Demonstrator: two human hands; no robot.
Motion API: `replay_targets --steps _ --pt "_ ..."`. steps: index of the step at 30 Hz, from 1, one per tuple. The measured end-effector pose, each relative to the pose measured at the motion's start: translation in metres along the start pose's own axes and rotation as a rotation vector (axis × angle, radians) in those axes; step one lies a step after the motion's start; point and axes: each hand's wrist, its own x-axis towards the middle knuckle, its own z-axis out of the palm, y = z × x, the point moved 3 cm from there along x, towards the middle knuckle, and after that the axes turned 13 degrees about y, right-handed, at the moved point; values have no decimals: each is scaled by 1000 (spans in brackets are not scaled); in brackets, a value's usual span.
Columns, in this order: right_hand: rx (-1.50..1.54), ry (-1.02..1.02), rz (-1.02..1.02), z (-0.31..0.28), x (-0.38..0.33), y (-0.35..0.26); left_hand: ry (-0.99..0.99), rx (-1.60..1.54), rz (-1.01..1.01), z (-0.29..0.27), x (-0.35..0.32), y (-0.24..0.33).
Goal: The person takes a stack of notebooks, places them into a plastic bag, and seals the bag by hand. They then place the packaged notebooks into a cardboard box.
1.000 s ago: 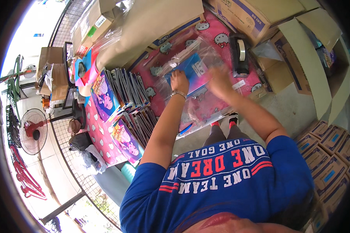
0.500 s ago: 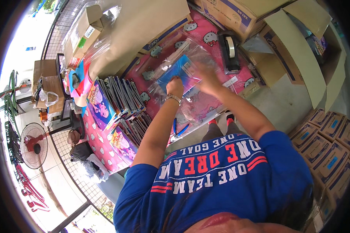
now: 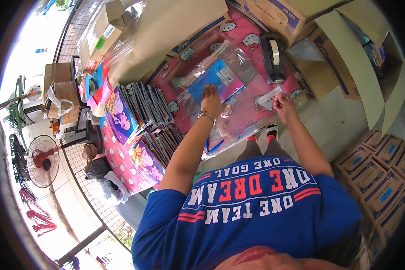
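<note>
A spiral notebook (image 3: 233, 85) with a blue and pink cover and a white label lies on clear plastic film (image 3: 247, 67) on the pink table. My left hand (image 3: 212, 101) rests on the notebook's lower part, fingers stretched out and holding nothing. Near the table's right front edge, my right hand (image 3: 284, 108) pinches the end of a white paper strip (image 3: 268, 96). Just beyond the strip stands a black tape dispenser (image 3: 275, 60) with a roll in it. A blue-handled tool (image 3: 216, 147), its kind unclear, sits at the front edge left of my feet.
Stacked spiral notebooks (image 3: 150, 105) fill the table's left side. Behind the work area stands a large cardboard panel (image 3: 166, 31). An open carton (image 3: 360, 76) is at the right, with several small brown boxes (image 3: 378, 180) below it. A fan (image 3: 42, 161) stands far left.
My right hand has moved from above the notebook rightward to the white strip and now grips its end. My left hand has gone from curled to flat on the notebook.
</note>
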Motion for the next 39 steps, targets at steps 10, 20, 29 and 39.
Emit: replay_targets --steps 10,20,29,39 --pt "-1540 -1053 -634 268 10 -6 333 -309 -10 22 -11 -1" --pt "-2141 -913 -975 273 15 13 551 -482 26 26 -26 -7" --pt "-974 -289 267 142 -26 63 551 -763 -301 -18 24 -117" --pt "-700 -365 60 152 -127 -78 -417 -1375 -551 -127 -12 -81"
